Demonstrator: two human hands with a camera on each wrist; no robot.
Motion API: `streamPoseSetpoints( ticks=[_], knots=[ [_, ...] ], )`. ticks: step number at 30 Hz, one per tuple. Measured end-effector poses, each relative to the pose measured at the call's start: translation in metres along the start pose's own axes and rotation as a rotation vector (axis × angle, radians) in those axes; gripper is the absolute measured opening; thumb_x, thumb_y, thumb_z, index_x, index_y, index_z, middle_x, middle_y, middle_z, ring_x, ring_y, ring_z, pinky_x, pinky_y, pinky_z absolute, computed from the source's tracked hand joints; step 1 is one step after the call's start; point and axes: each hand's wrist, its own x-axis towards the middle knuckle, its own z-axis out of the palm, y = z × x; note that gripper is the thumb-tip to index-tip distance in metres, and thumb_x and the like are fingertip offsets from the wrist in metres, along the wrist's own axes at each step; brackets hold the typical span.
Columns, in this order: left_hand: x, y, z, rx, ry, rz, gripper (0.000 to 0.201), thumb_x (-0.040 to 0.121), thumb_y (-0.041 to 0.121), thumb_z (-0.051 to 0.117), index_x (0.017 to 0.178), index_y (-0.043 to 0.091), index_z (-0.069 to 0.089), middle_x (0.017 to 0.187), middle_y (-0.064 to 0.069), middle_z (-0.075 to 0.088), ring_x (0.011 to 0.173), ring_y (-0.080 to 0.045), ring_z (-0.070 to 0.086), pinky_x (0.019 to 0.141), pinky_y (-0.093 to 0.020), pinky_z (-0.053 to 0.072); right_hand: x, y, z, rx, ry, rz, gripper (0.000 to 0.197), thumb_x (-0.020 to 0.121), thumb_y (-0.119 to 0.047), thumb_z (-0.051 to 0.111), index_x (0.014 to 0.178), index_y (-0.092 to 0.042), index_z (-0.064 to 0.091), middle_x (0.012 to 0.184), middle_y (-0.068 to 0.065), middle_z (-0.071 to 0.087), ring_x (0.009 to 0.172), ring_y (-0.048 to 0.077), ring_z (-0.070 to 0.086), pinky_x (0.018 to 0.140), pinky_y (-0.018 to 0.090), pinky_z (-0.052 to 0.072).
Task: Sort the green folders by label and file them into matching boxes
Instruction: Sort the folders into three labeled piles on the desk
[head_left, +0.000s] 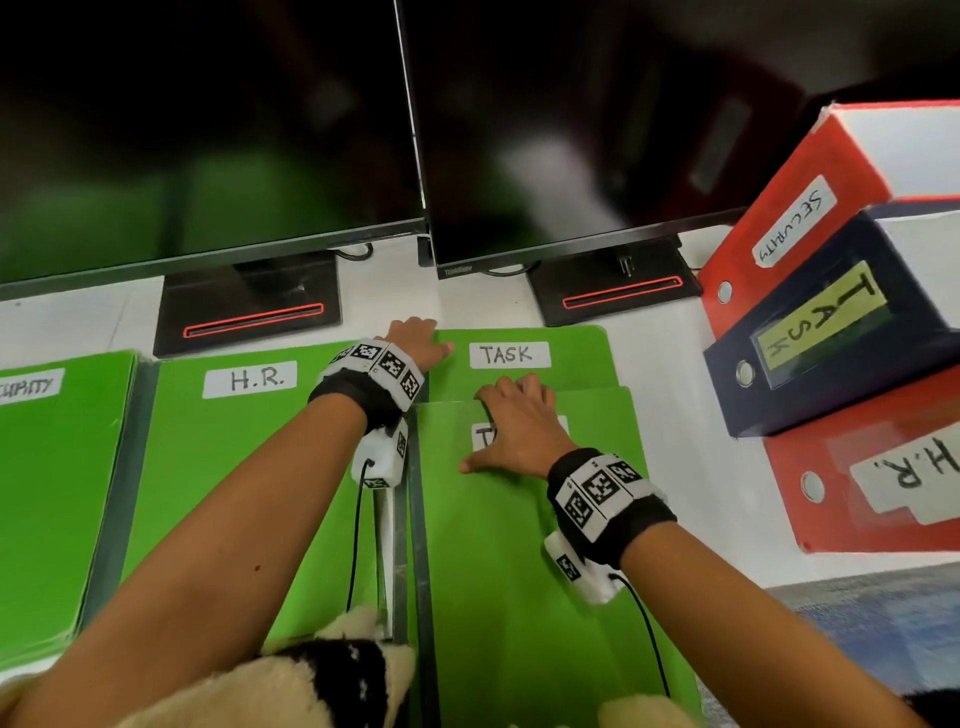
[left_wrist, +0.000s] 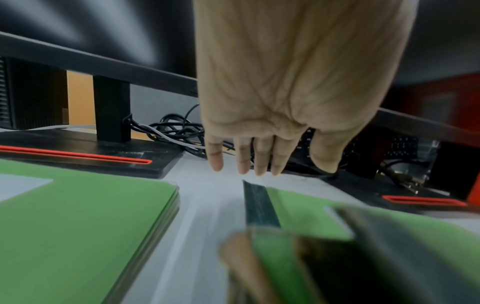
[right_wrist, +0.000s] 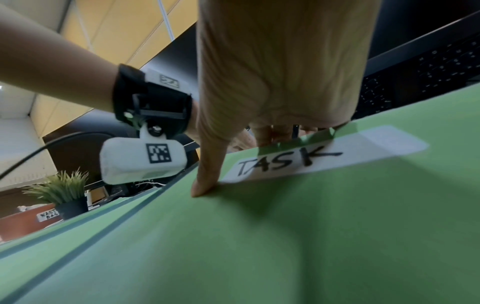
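Two green folders labelled TASK lie at the right, the far one (head_left: 571, 364) partly under the near one (head_left: 519, 571). My right hand (head_left: 514, 415) holds the near folder's far edge; in the right wrist view its fingers (right_wrist: 270, 133) hook over that edge while the thumb presses on top beside the label. My left hand (head_left: 415, 338) is at the far folder's far left corner, its straight fingers (left_wrist: 241, 162) pointing down at the white table. A stack labelled H.R. (head_left: 234, 493) and a SECURITY folder (head_left: 57, 493) lie to the left.
Three file boxes lean at the right: red SECURITY (head_left: 779, 234), dark blue TASK (head_left: 831, 332), red H.R. (head_left: 857, 483). Two monitors on black stands (head_left: 249, 312) (head_left: 618, 291) close off the back of the table (head_left: 389, 291), with tangled cables (left_wrist: 176, 131) behind.
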Motion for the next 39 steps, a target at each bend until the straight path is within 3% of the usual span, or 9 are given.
streamPoseSetpoints(
  ticks=[4, 9, 20, 24, 27, 29, 31, 35, 39],
  knots=[
    [0.005, -0.001, 0.005, 0.033, 0.062, -0.035, 0.044, 0.095, 0.039, 0.040, 0.126, 0.010, 0.051, 0.132, -0.012, 0.046, 0.124, -0.031, 0.042, 0.102, -0.044, 0.034, 0.005, 0.005, 0.001, 0.000, -0.035, 0.011, 0.086, 0.067, -0.061, 0.068, 0.134, -0.018, 0.036, 0.132, 0.005, 0.043, 0.122, 0.025, 0.037, 0.106, 0.041, 0.024],
    [0.006, -0.004, 0.010, 0.074, 0.080, -0.061, 0.048, 0.095, 0.042, 0.037, 0.134, 0.015, 0.042, 0.139, -0.012, 0.036, 0.131, -0.032, 0.031, 0.106, -0.047, 0.031, 0.009, 0.012, 0.004, 0.008, -0.073, 0.032, 0.089, 0.066, -0.065, 0.066, 0.135, -0.019, 0.033, 0.135, 0.006, 0.041, 0.126, 0.026, 0.036, 0.110, 0.042, 0.021],
    [-0.002, 0.000, -0.013, -0.100, 0.139, 0.019, 0.029, 0.093, 0.025, 0.050, 0.112, 0.005, 0.044, 0.118, -0.019, 0.047, 0.109, -0.035, 0.047, 0.095, -0.044, 0.041, 0.009, 0.016, 0.006, 0.037, -0.031, 0.035, 0.094, 0.063, -0.064, 0.069, 0.137, -0.019, 0.032, 0.143, 0.006, 0.032, 0.132, 0.026, 0.030, 0.112, 0.042, 0.017],
    [-0.011, -0.003, -0.024, -0.220, 0.025, 0.127, 0.015, 0.094, 0.016, 0.049, 0.108, 0.011, 0.053, 0.105, -0.011, 0.051, 0.095, -0.027, 0.051, 0.085, -0.032, 0.043, 0.008, 0.013, -0.003, 0.028, 0.023, 0.012, 0.092, 0.062, -0.063, 0.071, 0.133, -0.017, 0.036, 0.156, 0.004, 0.006, 0.140, 0.030, 0.011, 0.113, 0.049, 0.015],
    [-0.021, -0.004, -0.021, -0.248, -0.203, 0.188, 0.019, 0.096, 0.014, 0.046, 0.107, 0.014, 0.062, 0.095, -0.010, 0.055, 0.078, -0.020, 0.056, 0.069, -0.026, 0.043, 0.009, 0.012, -0.008, 0.013, 0.050, 0.022, 0.091, 0.061, -0.066, 0.069, 0.131, -0.017, 0.038, 0.157, 0.002, 0.002, 0.142, 0.029, 0.004, 0.112, 0.055, 0.013],
    [-0.025, -0.003, -0.013, -0.177, -0.296, 0.199, 0.027, 0.098, 0.022, 0.044, 0.106, 0.007, 0.064, 0.110, -0.023, 0.060, 0.095, -0.028, 0.060, 0.087, -0.034, 0.046, 0.010, 0.011, -0.007, -0.013, 0.024, 0.039, 0.092, 0.062, -0.068, 0.066, 0.133, -0.017, 0.036, 0.153, 0.005, 0.018, 0.141, 0.026, 0.014, 0.112, 0.056, 0.013],
    [-0.025, -0.002, -0.005, -0.090, -0.304, 0.156, 0.041, 0.098, 0.034, 0.040, 0.118, 0.005, 0.060, 0.128, -0.018, 0.056, 0.118, -0.032, 0.051, 0.105, -0.040, 0.038, 0.011, 0.011, -0.004, -0.010, -0.016, 0.060, 0.093, 0.064, -0.070, 0.064, 0.134, -0.017, 0.034, 0.146, 0.005, 0.033, 0.135, 0.024, 0.028, 0.112, 0.056, 0.015],
    [-0.011, -0.003, 0.004, -0.049, -0.064, 0.064, 0.042, 0.097, 0.034, 0.040, 0.132, 0.011, 0.050, 0.138, -0.016, 0.042, 0.129, -0.033, 0.039, 0.108, -0.042, 0.033, 0.010, 0.011, 0.002, 0.021, -0.064, 0.063, 0.090, 0.065, -0.070, 0.063, 0.134, -0.019, 0.034, 0.140, 0.003, 0.042, 0.129, 0.024, 0.036, 0.110, 0.050, 0.021],
    [-0.004, -0.008, 0.010, 0.019, -0.015, -0.060, 0.051, 0.096, 0.036, 0.041, 0.139, 0.010, 0.036, 0.143, -0.014, 0.035, 0.134, -0.033, 0.030, 0.110, -0.047, 0.030, 0.008, 0.013, 0.004, 0.000, -0.082, 0.059, 0.090, 0.066, -0.070, 0.062, 0.135, -0.020, 0.033, 0.140, 0.004, 0.042, 0.129, 0.025, 0.036, 0.109, 0.048, 0.021]
  ],
)
